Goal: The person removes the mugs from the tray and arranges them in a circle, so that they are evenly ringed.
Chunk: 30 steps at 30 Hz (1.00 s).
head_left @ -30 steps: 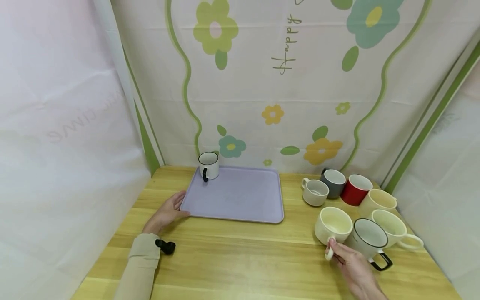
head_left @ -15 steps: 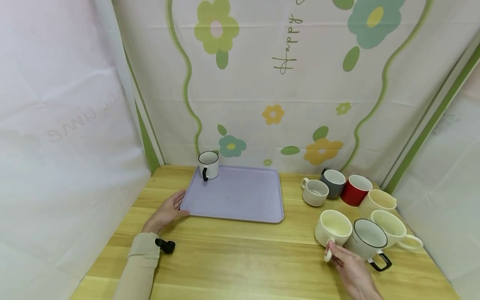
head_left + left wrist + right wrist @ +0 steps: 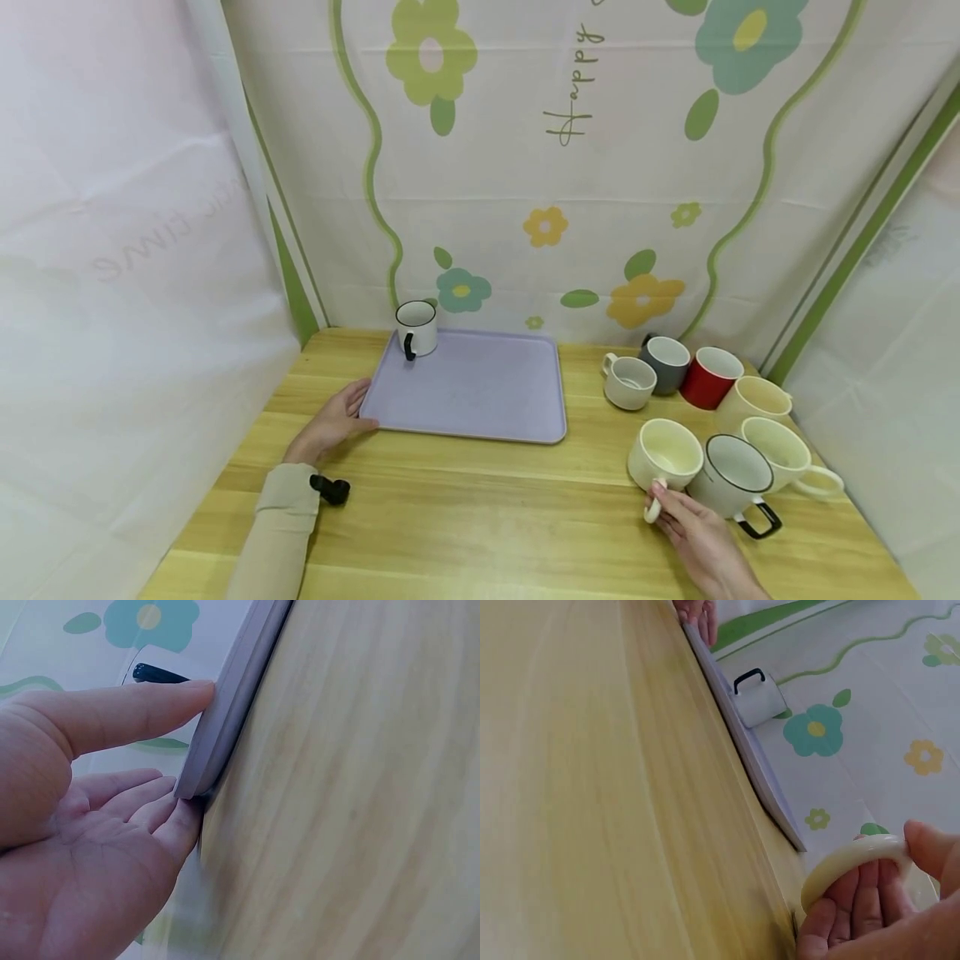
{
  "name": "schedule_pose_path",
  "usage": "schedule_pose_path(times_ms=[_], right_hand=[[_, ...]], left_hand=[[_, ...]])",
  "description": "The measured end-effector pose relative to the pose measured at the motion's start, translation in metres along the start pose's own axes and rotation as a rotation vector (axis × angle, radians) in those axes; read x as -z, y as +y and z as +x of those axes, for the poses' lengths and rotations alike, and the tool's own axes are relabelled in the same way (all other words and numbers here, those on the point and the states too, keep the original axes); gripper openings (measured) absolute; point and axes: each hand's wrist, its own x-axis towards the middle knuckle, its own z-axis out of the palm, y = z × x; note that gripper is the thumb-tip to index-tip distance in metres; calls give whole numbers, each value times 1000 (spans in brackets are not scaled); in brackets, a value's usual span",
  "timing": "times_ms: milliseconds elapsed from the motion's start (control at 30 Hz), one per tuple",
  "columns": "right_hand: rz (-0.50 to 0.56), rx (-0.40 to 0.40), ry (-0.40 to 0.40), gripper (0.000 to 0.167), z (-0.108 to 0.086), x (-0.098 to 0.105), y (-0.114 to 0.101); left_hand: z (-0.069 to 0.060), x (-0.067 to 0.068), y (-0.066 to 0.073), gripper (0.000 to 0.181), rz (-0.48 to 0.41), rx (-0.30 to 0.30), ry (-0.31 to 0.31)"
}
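At the right of the head view, my right hand (image 3: pixel 701 533) pinches the handle of a cream mug (image 3: pixel 666 454). That handle (image 3: pixel 851 862) arches between thumb and fingers in the right wrist view. The mug stands upright, and close by its right side is a white mug with a black rim and black handle (image 3: pixel 731 477). My left hand (image 3: pixel 330 423) rests at the near left corner of a lilac tray (image 3: pixel 480 392). In the left wrist view its thumb touches the tray's edge, while the extended fingers (image 3: pixel 180 829) lie against the corner.
A black-rimmed white mug (image 3: pixel 417 329) stands on the tray's back left corner. Behind the held mug are a small beige cup (image 3: pixel 628 383), a grey mug (image 3: pixel 666 367) and a red mug (image 3: pixel 708 379). More cream mugs (image 3: pixel 780 450) stand near the right fabric wall.
The cream mug has shifted slightly toward me, and its handle has swung a little left with my right hand. My left hand and the tray have stayed put.
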Motion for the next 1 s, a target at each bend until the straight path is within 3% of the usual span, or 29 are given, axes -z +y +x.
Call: schedule_pose_path(times_ms=[100,200,267,367,500,667,1000], right_hand=[[-215,34,53,41,0,6,-3],[-544,118,114,56,-5,15,-13],[-749,202,164,53,-11,21,-24],[-888,384,203,39,-19,23,-40],[-936,563,187,31,-23,12,-65],[-989,719,92,34,-17,-25,-93],[-919,864,-306,61,21,-146,-115]], left_hand=[[-1,1,0,97,-6,2,2],[-1,1,-1,97,-13,5,9],[-1,1,-2,97,-9,6,8],[-1,1,-2,96,-6,12,13],[-2,2,-1,96,-7,6,12],[-1,1,-2,96,-11,1,8],[0,-1,-3,96,-14,6,14]])
